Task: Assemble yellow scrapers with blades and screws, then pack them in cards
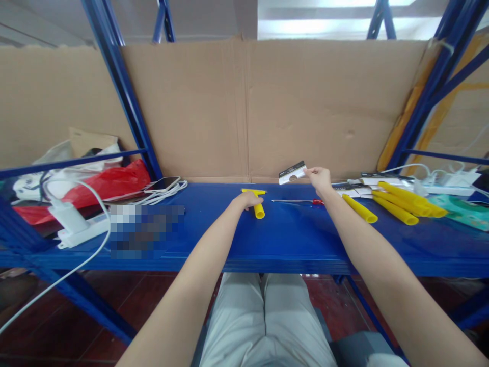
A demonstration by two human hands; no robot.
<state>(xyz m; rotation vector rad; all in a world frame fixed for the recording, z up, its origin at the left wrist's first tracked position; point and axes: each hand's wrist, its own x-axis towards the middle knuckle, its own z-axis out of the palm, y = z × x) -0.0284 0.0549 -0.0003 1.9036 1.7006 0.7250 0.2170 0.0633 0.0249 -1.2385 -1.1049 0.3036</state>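
My left hand (249, 200) is closed on a yellow T-shaped piece (259, 210), which lies on the blue table (282, 239) with its round open end towards me. My right hand (319, 178) pinches the right end of a black and white card (292, 173) with a notch in its lower edge, held up above the table. Between my hands lies a screwdriver (294, 202) with a red handle, its tip pointing left. My right wrist partly hides the handle's end.
Several yellow tubes (395, 207) and a pile of cards (353, 189) lie on the right, beside a green packet (464, 211). At the left are a power strip (86, 232), white cables, a phone (164, 184) and a red bag (110, 186). Cardboard (305, 102) stands behind.
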